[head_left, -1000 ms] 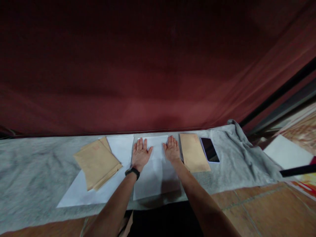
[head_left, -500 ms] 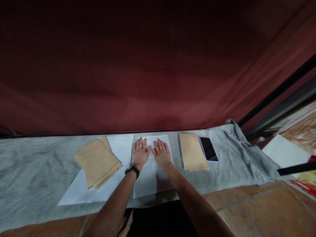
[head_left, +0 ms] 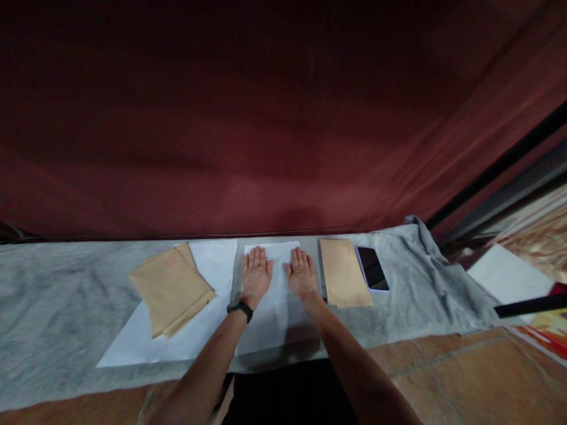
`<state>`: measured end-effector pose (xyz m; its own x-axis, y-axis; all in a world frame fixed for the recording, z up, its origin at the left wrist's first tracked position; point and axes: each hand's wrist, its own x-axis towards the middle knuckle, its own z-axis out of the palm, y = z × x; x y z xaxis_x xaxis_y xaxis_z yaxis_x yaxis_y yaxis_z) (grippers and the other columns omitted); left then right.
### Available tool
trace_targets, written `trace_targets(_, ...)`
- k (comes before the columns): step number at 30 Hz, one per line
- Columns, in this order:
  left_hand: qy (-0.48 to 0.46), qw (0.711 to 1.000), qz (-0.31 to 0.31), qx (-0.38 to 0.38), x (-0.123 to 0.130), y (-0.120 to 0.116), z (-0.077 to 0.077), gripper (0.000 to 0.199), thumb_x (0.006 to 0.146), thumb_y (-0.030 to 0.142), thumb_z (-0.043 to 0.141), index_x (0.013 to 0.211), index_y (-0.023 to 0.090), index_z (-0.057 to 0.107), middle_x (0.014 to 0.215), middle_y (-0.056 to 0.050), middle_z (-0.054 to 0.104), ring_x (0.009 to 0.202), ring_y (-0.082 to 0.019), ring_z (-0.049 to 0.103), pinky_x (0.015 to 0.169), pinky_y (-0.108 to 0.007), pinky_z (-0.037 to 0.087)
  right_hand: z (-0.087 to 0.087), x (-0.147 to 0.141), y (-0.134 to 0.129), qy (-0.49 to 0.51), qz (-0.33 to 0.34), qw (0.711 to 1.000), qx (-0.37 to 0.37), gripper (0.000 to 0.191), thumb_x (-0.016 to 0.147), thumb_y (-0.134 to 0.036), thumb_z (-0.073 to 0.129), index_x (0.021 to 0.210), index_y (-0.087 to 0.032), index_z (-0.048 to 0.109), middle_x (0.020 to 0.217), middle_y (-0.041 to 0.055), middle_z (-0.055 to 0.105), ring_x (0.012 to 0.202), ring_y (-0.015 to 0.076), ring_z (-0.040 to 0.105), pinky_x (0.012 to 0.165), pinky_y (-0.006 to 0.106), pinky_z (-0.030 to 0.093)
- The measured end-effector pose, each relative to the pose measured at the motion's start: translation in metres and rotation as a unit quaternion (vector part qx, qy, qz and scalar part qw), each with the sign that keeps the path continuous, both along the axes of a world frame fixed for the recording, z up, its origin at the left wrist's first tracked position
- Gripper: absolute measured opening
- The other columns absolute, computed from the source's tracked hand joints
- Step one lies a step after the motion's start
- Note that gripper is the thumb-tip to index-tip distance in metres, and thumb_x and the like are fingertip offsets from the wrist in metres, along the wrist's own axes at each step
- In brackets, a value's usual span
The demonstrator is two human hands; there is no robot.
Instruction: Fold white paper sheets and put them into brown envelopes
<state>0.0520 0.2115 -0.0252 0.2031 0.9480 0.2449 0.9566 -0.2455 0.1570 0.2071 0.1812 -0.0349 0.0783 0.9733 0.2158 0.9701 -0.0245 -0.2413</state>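
A white sheet of paper (head_left: 277, 319) lies on the grey cloth in front of me. My left hand (head_left: 256, 276) rests flat on its upper left part, fingers stretched out, a dark watch on the wrist. Palm down on the upper right part of the same sheet is my right hand (head_left: 302, 273), its fingers extended. Neither hand grips anything. To the left, several brown envelopes (head_left: 172, 289) overlap on top of more white paper (head_left: 133, 345). Right of my right hand lies a stack of brown envelopes (head_left: 345, 274).
A phone (head_left: 373, 268) lies beside the right-hand envelopes. Grey cloth (head_left: 53, 307) covers the surface and bunches up at the right. Behind it rises a dark red fabric wall (head_left: 266, 147). Tiled floor (head_left: 491, 378) and a black bar (head_left: 496, 168) show at the right.
My right hand has slid right, towards the sheet's right edge, and the gap between my hands is wider. My left hand has shifted only slightly. Both are still flat.
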Motion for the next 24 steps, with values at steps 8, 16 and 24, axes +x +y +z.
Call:
trace_targets(8, -0.021, 0.995, -0.096, -0.034, 0.044, -0.01, 0.0, 0.063, 0.102, 0.044, 0.02, 0.152, 0.007, 0.034, 0.157, -0.014, 0.037, 0.148, -0.024, 0.027, 0.123, -0.044, 0.018, 0.006, 0.001, -0.003, -0.013, 0.014, 0.999, -0.025, 0.058, 0.098, -0.02, 0.029, 0.154, -0.008, 0.028, 0.16, 0.0143, 0.026, 0.149, 0.0257, 0.025, 0.121, 0.047, 0.018)
trace_targets(16, 0.01, 0.999, -0.028, -0.026, -0.006, 0.016, -0.008, 0.064, 0.101, 0.044, 0.021, 0.152, 0.006, 0.034, 0.158, -0.014, 0.035, 0.149, -0.024, 0.025, 0.122, -0.043, 0.018, 0.003, -0.001, 0.0, 0.005, -0.001, 1.0, -0.015, 0.06, 0.104, -0.038, 0.028, 0.154, -0.007, 0.027, 0.159, 0.0155, 0.029, 0.147, 0.027, 0.028, 0.12, 0.046, 0.018)
trace_targets(24, -0.019, 0.999, 0.033, 0.026, -0.032, 0.01, -0.001, 0.061, 0.099, 0.032, 0.025, 0.144, -0.006, 0.04, 0.151, -0.025, 0.041, 0.145, -0.032, 0.034, 0.12, -0.048, 0.025, 0.001, -0.001, 0.001, -0.003, -0.006, 1.0, -0.013, 0.06, 0.104, -0.039, 0.027, 0.154, -0.007, 0.028, 0.16, 0.0148, 0.028, 0.147, 0.0276, 0.028, 0.12, 0.045, 0.017)
